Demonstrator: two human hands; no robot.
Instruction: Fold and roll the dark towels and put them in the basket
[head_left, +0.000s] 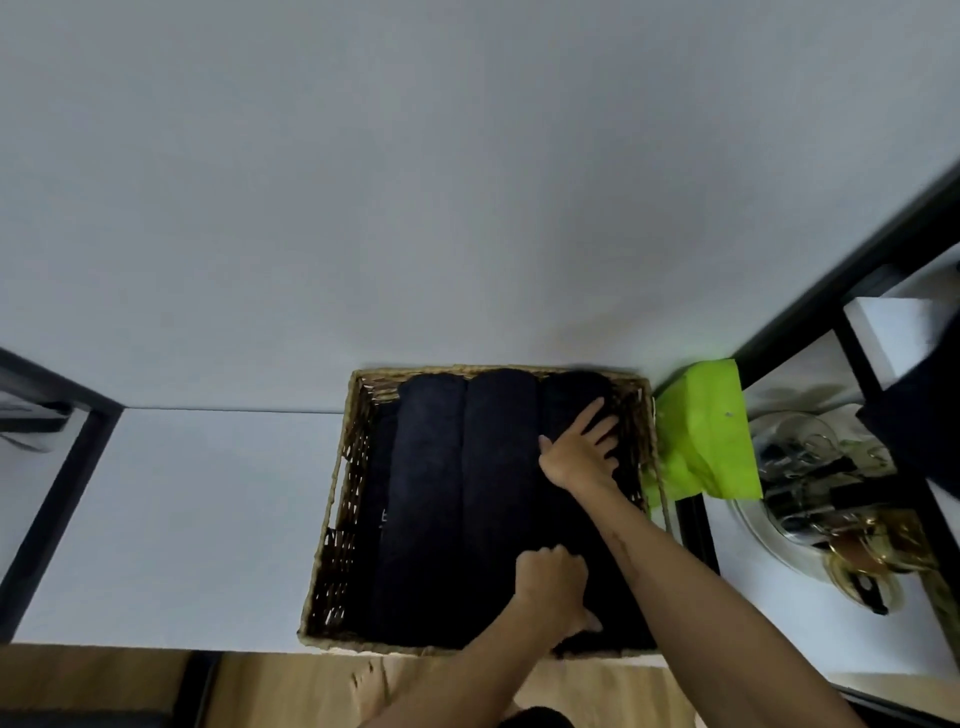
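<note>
Wicker basket (340, 499) on a white table (197, 519), back rim against the wall (415, 182). Inside, dark rolled towels side by side, running front to back: left roll (421, 499), middle roll (496, 467), and a right roll (571, 400) partly hidden under both arms. A further dark strip (376, 467) wedged between the left roll and the basket's left wall (roll or fold, cannot tell).

Right hand (579, 452) flat on the far half of the right roll, fingers spread and straight, pressing down, thumb touching the middle roll's edge. Left hand (553, 582) at the near end of the same roll, fingers curled down into the dark cloth, gripping it.

Just right of the basket, a lime-green cloth (701, 431) draped over a black frame (831, 275). Beyond it, a glass dish (769, 540) with shiny metal items (810, 478). Wooden floor (291, 686) below the table edge.
</note>
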